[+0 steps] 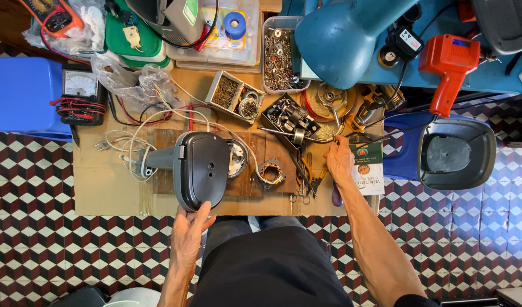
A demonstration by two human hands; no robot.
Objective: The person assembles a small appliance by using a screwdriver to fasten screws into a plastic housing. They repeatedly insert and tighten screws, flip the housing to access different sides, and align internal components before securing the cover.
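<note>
A dark grey appliance housing with a handle pointing left lies on a wooden board on the low worktable. My left hand grips its near rim from below. My right hand reaches out to the right side of the table, fingers curled among hand tools beside a small green and white packet; whether it grips one is unclear. A small motor stator sits on the board between my hands.
Trays of screws and small parts, a multimeter, tangled wires, a red soldering gun, a blue housing and a dark lid crowd the far and right sides. Patterned tile floor surrounds the table.
</note>
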